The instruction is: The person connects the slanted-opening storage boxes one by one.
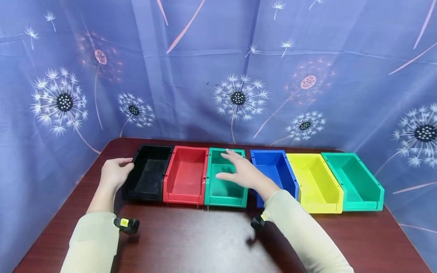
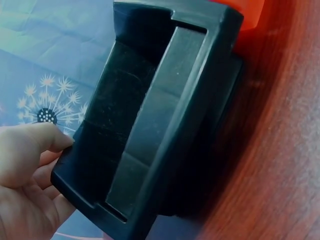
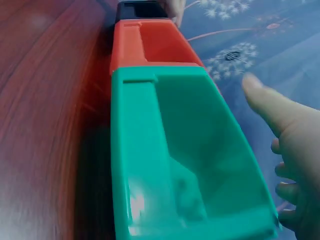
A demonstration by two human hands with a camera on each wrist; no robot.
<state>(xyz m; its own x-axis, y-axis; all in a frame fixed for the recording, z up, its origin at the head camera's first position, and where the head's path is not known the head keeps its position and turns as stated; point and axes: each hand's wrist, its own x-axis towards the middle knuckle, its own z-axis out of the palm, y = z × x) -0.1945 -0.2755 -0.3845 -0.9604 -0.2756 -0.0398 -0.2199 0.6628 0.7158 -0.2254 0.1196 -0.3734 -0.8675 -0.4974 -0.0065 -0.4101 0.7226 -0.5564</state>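
Observation:
My left hand [image 1: 117, 173] grips the left wall of a black plastic bin [image 1: 148, 178]; in the left wrist view the thumb lies at the rim and the fingers are outside the wall. A red bin [image 1: 187, 174] and a green bin [image 1: 225, 201] stand side by side to its right, close together. Over the green bin is my right hand [image 1: 241, 171], thumb and fingers spread apart, holding nothing. The right wrist view shows that hand beside the green bin's [image 3: 142, 165] rim; contact is unclear. Whether these bins are slightly raised cannot be told.
Across a narrow gap on the right stand a blue bin [image 1: 273, 167], a yellow bin [image 1: 315, 185] and a second green bin [image 1: 362, 182]. A dark red-brown table [image 1: 201, 242] lies beneath. Behind it hangs a blue dandelion-print curtain [image 1: 191, 91].

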